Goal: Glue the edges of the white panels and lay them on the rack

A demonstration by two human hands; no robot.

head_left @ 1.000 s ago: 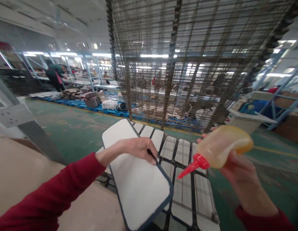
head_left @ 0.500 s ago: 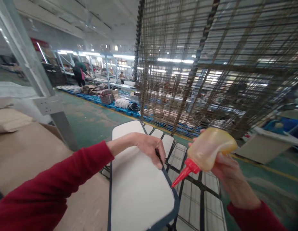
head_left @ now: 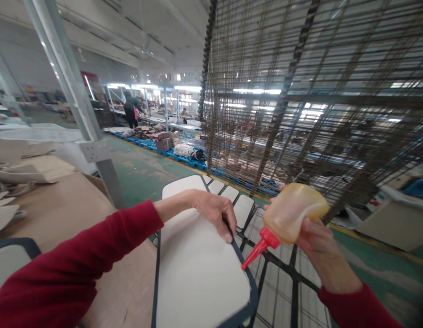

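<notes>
While left hand (head_left: 214, 213) pinches one white panel (head_left: 201, 269) by edge, right hand (head_left: 316, 237) grips one bottle (head_left: 290, 212)

Distant tube lights (head_left: 256, 91) glare white; the hall is softly lit, its far side hazy, edges stretched and blurred

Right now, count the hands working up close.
2: the left hand, gripping the dark-edged white panel, and the right hand, holding the squeeze bottle, which hides some of its fingers.
</notes>
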